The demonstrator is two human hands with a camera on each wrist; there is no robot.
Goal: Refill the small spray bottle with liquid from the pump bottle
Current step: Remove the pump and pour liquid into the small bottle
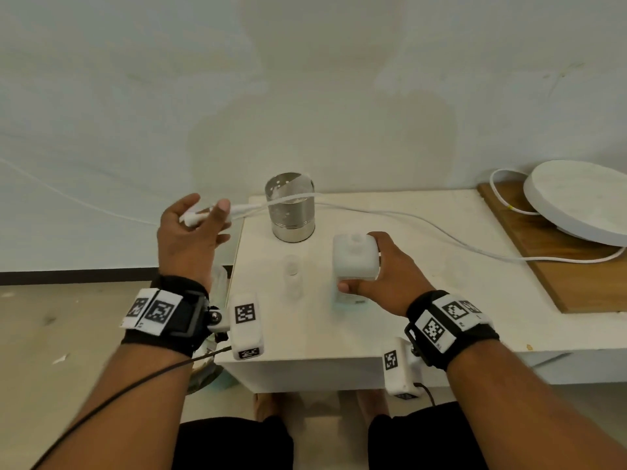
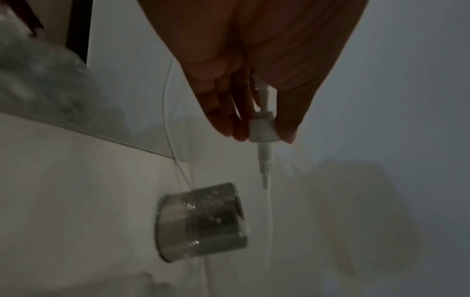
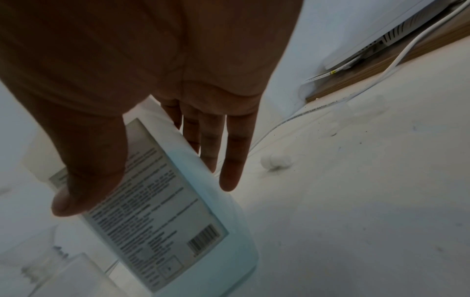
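The white pump bottle (image 1: 353,256) stands on the white table (image 1: 305,340) with its neck open; my right hand (image 1: 359,262) grips its body, thumb on the printed label (image 3: 162,201) and fingers behind it. My left hand (image 1: 207,212) is raised beyond the table's left edge and pinches the removed pump head (image 2: 263,128). Its thin dip tube (image 2: 269,211) points toward the metal cup (image 1: 291,208). The small clear spray bottle (image 1: 291,276) stands uncapped between my hands, left of the pump bottle, and shows blurred in the right wrist view (image 3: 50,267).
The perforated metal cup (image 2: 201,223) stands at the back of the table. A white cable (image 1: 424,222) runs across the top to a round white device (image 1: 576,201) on a wooden board (image 1: 576,276) at the right. The table's left edge lies under my left wrist.
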